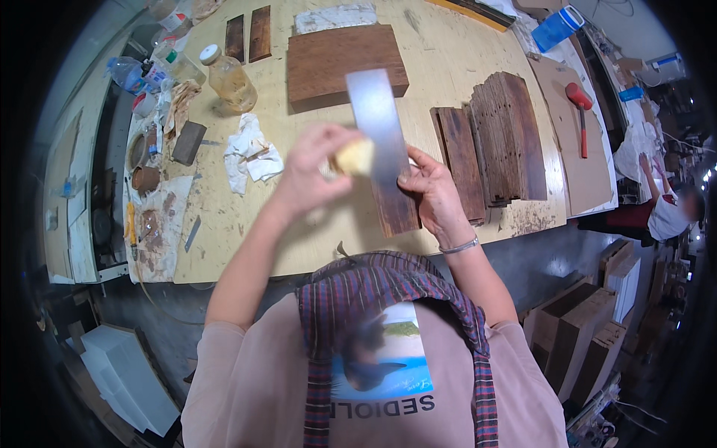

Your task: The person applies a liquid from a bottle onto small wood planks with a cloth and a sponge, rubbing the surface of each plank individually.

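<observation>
In my right hand [435, 190] is a narrow brown wooden board [388, 157], held tilted up by its right edge between thumb and fingers. Its upper face shines with reflected light; the lower end is dark reddish brown. My left hand [317, 164], smeared by motion, is closed around a pale yellow sponge-like pad [353, 157] at the board's left edge. Blur hides whether the pad touches the face. Beyond the board, a thick brown wooden block [340, 63] lies on the table [299, 231]. To the right lean stacked dark boards [508, 138], with another board [459, 160] beside them.
At left stand a white-lidded glass jar [230, 81], a crumpled white cloth [252, 153], a dark small block [189, 143] and several bottles. Two dark strips [259, 33] lie at the back. A red mallet [579, 112] rests on cardboard at right. Another person [665, 213] is far right.
</observation>
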Demonstrator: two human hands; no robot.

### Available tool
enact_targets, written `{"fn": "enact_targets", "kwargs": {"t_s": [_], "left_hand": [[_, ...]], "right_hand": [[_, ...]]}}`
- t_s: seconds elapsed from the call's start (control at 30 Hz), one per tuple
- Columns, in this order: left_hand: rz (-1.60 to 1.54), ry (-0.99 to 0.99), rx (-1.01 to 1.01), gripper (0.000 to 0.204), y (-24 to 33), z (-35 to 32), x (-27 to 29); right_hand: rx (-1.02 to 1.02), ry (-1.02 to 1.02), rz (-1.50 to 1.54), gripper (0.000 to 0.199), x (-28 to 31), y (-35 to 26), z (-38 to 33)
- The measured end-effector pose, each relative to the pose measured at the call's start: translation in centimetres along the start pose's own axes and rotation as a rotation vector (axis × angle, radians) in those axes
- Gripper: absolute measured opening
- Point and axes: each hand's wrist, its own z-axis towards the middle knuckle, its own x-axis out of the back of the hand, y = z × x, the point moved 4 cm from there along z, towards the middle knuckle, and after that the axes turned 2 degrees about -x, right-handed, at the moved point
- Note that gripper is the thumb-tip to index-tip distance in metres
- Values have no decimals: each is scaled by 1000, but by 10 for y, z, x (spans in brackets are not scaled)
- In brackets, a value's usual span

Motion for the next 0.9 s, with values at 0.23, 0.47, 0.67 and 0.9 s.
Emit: {"fn": "enact_targets", "kwargs": {"t_s": [0.23, 0.47, 0.67, 0.9], "left_hand": [[155, 195, 181, 49, -21, 25, 46], [157, 233, 311, 47, -47, 30, 53], [64, 263, 405, 47, -52, 18, 52], [-67, 171, 111, 49, 4, 8, 14]], "right_hand": [[-62, -63, -220, 66, 10, 11, -15], [31, -92, -535, 64, 22, 17, -16], [-88, -81, -142, 53, 31, 26, -11], [-330, -141, 424, 60, 14, 28, 9]]}}
